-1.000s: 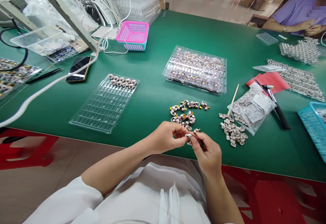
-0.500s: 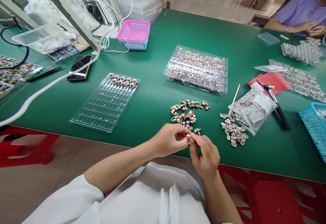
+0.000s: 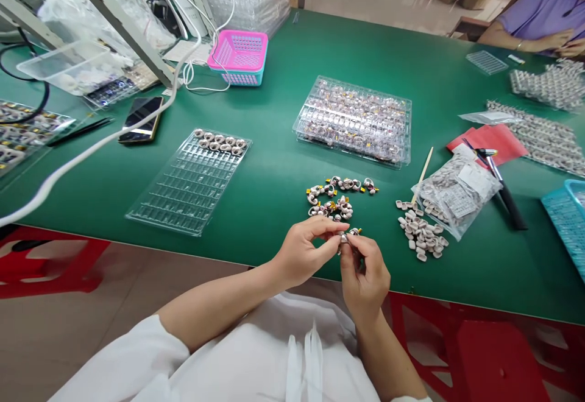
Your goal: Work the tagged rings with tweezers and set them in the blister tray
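Observation:
Over the front edge of the table, my left hand [image 3: 307, 251] and my right hand [image 3: 367, 277] meet with fingertips pinched on one small rounded, shiny, earbud-like part [image 3: 343, 239]. The fingers cover most of it. Just beyond lies a loose cluster of similar pale parts [image 3: 331, 208] with yellow tabs. Right of my hands is a pile of small pale oval cap-like pieces [image 3: 423, 236], beside a clear plastic bag [image 3: 457, 192] of the same pieces. On the left, a clear compartment tray [image 3: 178, 186] has several pale ring-shaped parts in its far rows.
Stacked clear trays full of parts [image 3: 354, 123] stand mid-table. A pink and blue basket [image 3: 237, 79], a phone [image 3: 141, 120] and a white cable [image 3: 68, 173] are on the left. A black-handled tool [image 3: 512, 207] and blue basket [image 3: 564, 219] lie right. A co-worker [image 3: 543, 15] sits far right.
My fingertips have shifted slightly up and right and turned the small part between them. My left fingers are straighter along its far side. The camera view has moved slightly.

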`<move>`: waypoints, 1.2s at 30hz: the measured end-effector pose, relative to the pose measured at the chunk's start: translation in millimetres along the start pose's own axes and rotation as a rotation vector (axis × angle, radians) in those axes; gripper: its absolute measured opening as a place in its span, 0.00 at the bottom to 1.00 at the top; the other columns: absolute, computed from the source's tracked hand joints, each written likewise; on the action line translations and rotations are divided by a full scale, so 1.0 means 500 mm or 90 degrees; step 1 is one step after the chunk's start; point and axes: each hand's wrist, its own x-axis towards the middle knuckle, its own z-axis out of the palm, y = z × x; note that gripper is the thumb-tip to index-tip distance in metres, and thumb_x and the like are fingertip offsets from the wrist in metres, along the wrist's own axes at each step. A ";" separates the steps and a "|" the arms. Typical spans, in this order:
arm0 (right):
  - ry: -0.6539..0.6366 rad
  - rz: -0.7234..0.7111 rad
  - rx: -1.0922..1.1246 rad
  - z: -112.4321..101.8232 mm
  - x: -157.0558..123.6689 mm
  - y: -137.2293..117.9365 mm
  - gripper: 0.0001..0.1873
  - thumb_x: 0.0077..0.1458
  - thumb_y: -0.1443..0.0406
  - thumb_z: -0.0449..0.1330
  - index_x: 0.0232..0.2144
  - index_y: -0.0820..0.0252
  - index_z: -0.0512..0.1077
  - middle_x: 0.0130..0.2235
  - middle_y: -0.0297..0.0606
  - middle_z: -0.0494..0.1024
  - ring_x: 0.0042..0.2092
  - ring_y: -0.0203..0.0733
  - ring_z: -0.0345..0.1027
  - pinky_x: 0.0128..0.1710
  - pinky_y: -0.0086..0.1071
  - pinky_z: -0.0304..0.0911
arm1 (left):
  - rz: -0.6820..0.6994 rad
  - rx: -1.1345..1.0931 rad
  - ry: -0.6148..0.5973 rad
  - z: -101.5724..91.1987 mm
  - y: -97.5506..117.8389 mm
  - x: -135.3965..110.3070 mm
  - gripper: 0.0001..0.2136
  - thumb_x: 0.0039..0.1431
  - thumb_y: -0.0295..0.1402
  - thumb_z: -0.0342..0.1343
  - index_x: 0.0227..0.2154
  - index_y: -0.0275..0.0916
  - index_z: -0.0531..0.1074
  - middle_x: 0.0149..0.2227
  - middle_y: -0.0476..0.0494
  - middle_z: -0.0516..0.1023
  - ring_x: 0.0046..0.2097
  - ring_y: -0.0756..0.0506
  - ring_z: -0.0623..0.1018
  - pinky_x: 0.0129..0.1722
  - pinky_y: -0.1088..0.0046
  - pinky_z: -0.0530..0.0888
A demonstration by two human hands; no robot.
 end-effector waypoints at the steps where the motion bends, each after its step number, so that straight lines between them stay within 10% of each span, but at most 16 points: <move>1: 0.005 -0.006 0.005 -0.001 0.002 0.000 0.11 0.61 0.70 0.59 0.45 0.55 0.72 0.40 0.40 0.80 0.40 0.41 0.75 0.36 0.34 0.72 | 0.014 0.006 -0.003 0.000 0.000 -0.001 0.11 0.59 0.29 0.58 0.43 0.34 0.81 0.39 0.37 0.81 0.40 0.45 0.80 0.41 0.71 0.77; 12: -0.024 0.139 0.155 -0.012 -0.003 0.004 0.06 0.60 0.67 0.60 0.41 0.56 0.74 0.40 0.39 0.76 0.33 0.37 0.72 0.29 0.31 0.70 | -0.094 -0.168 -0.076 -0.022 -0.012 0.011 0.13 0.49 0.35 0.70 0.38 0.37 0.84 0.35 0.40 0.82 0.37 0.44 0.81 0.39 0.70 0.79; 21: -0.001 0.027 0.113 -0.016 0.006 0.012 0.11 0.57 0.72 0.63 0.41 0.53 0.76 0.39 0.39 0.79 0.37 0.39 0.75 0.29 0.30 0.69 | 0.038 -0.076 -0.025 -0.015 -0.009 0.000 0.09 0.52 0.31 0.68 0.38 0.40 0.84 0.34 0.41 0.83 0.37 0.46 0.81 0.41 0.71 0.78; 30: -0.060 -0.022 0.130 -0.035 0.014 0.022 0.15 0.55 0.73 0.65 0.42 0.51 0.77 0.39 0.38 0.81 0.35 0.39 0.76 0.27 0.30 0.70 | -0.198 -0.280 -0.023 -0.014 0.002 0.004 0.15 0.38 0.35 0.75 0.30 0.34 0.83 0.29 0.43 0.83 0.32 0.45 0.81 0.37 0.68 0.82; 36: -0.162 0.034 0.244 -0.057 0.035 0.031 0.10 0.55 0.71 0.64 0.39 0.53 0.77 0.37 0.39 0.81 0.35 0.41 0.76 0.28 0.32 0.71 | -0.156 -0.319 -0.070 -0.016 0.006 -0.002 0.08 0.41 0.27 0.73 0.26 0.34 0.82 0.27 0.45 0.83 0.29 0.47 0.82 0.34 0.71 0.82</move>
